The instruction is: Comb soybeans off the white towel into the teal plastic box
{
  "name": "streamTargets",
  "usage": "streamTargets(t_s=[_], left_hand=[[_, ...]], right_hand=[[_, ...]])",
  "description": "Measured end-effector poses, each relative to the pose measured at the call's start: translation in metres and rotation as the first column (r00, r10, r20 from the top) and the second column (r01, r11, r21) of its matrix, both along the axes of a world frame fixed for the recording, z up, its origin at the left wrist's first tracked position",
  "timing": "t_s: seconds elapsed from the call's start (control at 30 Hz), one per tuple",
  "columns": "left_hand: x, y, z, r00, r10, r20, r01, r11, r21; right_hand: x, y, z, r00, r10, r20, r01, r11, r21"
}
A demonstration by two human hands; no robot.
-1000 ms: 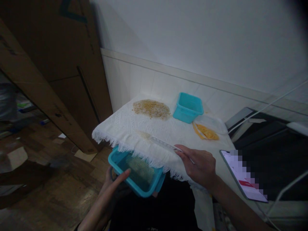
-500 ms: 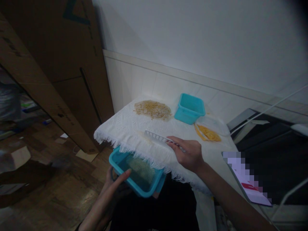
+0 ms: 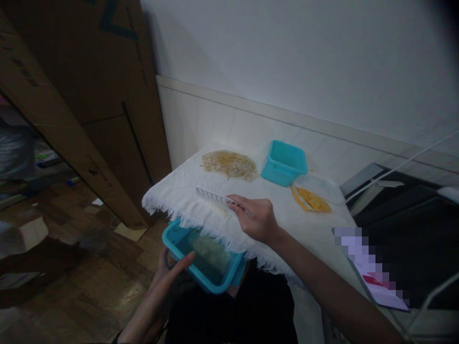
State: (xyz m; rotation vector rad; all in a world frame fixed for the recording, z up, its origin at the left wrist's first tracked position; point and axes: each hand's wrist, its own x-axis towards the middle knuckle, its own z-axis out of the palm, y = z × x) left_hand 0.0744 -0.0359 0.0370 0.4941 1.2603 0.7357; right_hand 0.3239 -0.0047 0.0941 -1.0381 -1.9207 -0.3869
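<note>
White fringed cloth (image 3: 179,191) covers the bench. On it, near the front edge, the right hand (image 3: 256,220) pinches a white comb (image 3: 211,195) in its fingers. Below the fringe, the left hand (image 3: 172,272) grips a teal tub (image 3: 215,287) (pale grains inside), fingers clasping its near wall.

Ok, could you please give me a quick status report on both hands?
Left hand holds teal tub below cloth edge. Right hand holds white comb on cloth. Grain pile beyond, apart.

One head-worn view, looking forward and down across the table (image 3: 179,186) toward the wall (image 3: 287,57). Close in: left hand (image 3: 172,274) and right hand (image 3: 256,220) sit low in frame.
</note>
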Motion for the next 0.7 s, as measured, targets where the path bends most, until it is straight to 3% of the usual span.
streamTargets(t_s=[0.2,0.37,0.57,0.7], left_hand=[[-0.001,0.0,0.002,1.0,-0.005,0.01,0.005,1.0,0.005],[-0.002,0.0,0.0,1.0,-0.004,0.011,0.004,1.0,0.009],[-0.002,0.001,-0.004,1.0,0.01,0.019,-0.01,1.0,0.007],[-0.002,0.001,-0.007,1.0,0.014,0.013,-0.014,1.0,0.015]], right_hand=[[-0.004,-0.019,0.004,0.997,0.02,0.068,-0.024,0.998,0.059],[-0.009,-0.039,0.006,0.993,0.014,0.116,-0.016,1.0,0.013],[-0.009,-0.032,0.001,0.994,-0.019,0.108,0.014,0.999,0.051],[-0.013,-0.031,-0.005,0.993,0.035,0.116,-0.04,0.998,0.039]])
